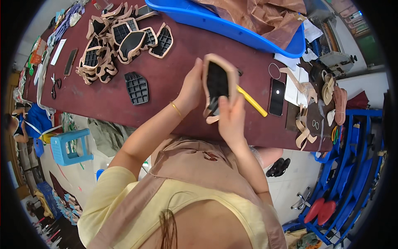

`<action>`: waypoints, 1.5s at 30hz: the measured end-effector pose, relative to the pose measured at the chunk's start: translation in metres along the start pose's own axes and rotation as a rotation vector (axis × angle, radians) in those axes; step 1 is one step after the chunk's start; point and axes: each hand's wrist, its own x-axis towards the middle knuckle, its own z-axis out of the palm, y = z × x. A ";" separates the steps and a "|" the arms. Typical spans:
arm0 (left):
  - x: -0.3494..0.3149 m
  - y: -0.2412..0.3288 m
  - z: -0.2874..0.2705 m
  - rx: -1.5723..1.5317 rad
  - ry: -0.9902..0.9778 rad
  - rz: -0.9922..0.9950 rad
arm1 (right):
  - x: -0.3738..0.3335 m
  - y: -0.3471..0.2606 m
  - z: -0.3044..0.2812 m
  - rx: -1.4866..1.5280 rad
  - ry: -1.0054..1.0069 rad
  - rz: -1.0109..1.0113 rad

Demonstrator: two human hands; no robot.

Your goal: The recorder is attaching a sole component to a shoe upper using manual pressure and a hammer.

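Both hands hold up a shoe piece (217, 79), a black panel with a tan rim, above the table in front of me. My left hand (193, 85) is closed on its left edge, with most fingers hidden behind it. My right hand (232, 118) grips its lower right side, thumb on the black inside. Beyond my right hand lies a yellow handle (255, 103), its other end hidden. A loose black gridded panel (137, 88) lies flat to the left of my left hand. Farther back left is a heap of similar tan-rimmed shoe pieces (132, 41).
The dark red table (178, 45) carries a blue tub (232, 27) holding brown sheeting at the back. A phone (276, 97), tan straps (304, 132) and sandals lie right; scissors (55, 86) lie left. A blue stool (70, 147) and blue rack (352, 166) stand beside the table.
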 end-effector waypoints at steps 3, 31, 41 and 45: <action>-0.018 -0.013 -0.033 0.274 -0.509 -0.043 | 0.007 0.008 -0.014 0.164 0.191 -0.197; -0.045 0.000 -0.005 0.305 -0.263 0.275 | -0.002 0.037 -0.006 0.202 -0.106 0.089; -0.047 -0.002 -0.008 0.455 -0.274 0.292 | 0.016 0.038 -0.017 0.286 -0.010 -0.037; -0.049 0.003 -0.005 0.637 -0.341 0.243 | 0.024 0.035 -0.021 -0.097 0.081 -0.076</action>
